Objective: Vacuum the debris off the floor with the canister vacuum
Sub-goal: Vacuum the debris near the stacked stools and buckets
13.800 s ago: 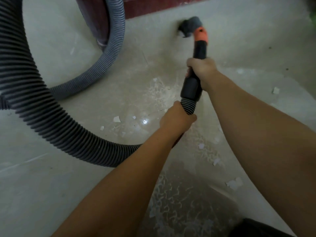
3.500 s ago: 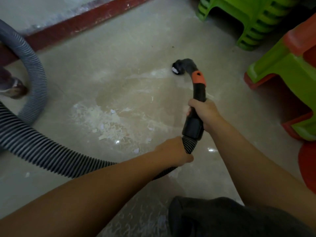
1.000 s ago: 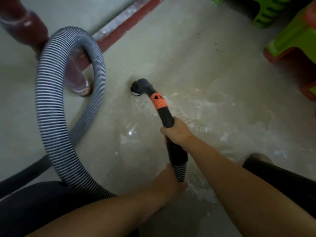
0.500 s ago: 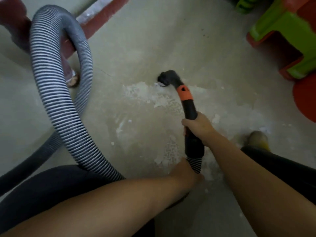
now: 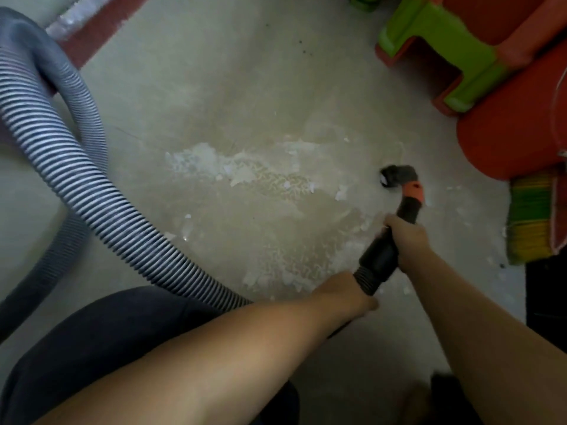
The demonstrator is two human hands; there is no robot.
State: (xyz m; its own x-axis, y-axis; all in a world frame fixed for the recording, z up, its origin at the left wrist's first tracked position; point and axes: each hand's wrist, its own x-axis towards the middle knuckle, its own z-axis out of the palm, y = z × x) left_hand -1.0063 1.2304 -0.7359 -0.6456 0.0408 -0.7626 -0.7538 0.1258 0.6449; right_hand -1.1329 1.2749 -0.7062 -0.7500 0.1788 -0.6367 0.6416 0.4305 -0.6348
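A black vacuum wand (image 5: 380, 256) with an orange collar ends in a bent nozzle (image 5: 395, 176) that touches the concrete floor right of centre. My right hand (image 5: 406, 237) grips the wand's middle. My left hand (image 5: 343, 294) holds the ribbed end where the grey corrugated hose (image 5: 101, 191) joins. The hose loops away to the upper left. White flakes and dust of debris (image 5: 245, 173) lie in a band left of the nozzle, and more debris lies near my hands.
Stacked green and orange plastic stools (image 5: 445, 47) stand at the upper right, above an orange drum-shaped object (image 5: 506, 139). A green and yellow broom head (image 5: 527, 219) lies at the right edge. A red floor strip (image 5: 101, 32) runs at the upper left. My dark-clothed knee (image 5: 92, 348) fills the lower left.
The nozzle has swept to the right across the floor, past the debris band towards the orange object. Both hands kept their hold on the wand and hose.
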